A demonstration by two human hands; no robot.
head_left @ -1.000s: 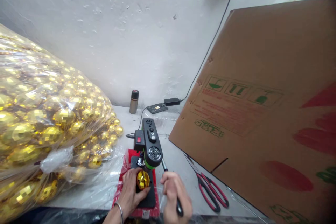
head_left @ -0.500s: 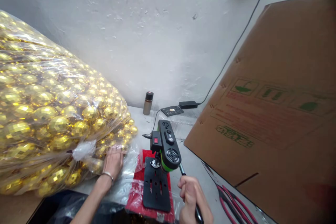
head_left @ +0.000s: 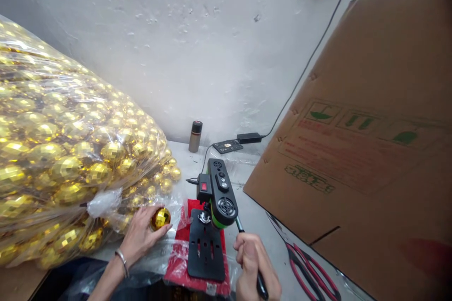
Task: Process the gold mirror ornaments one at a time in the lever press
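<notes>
Room: a rough white wall (head_left: 197, 56) stands behind a pale desk (head_left: 254, 218).
Bag: one big clear plastic bag (head_left: 63, 150), full of shiny gold balls, too many to count.
Ball: one round gold ball (head_left: 161, 218) with tiny mirror squares, just beside the bag.
Left hand: the left hand (head_left: 141, 237) has its fingers curled around the ball.
Drill: one small black and green drill (head_left: 217, 197) stands on a flat black plate over a red cloth (head_left: 180, 263).
Right hand: the right hand (head_left: 254, 268) has its fingers closed around the drill's thin metal lever (head_left: 243, 235).
Box: one flat brown cardboard box (head_left: 367, 141) leans at the right.
Scissors: one red pair of scissors (head_left: 310, 277).
Can: one small round can (head_left: 195, 135) by the wall.
</notes>
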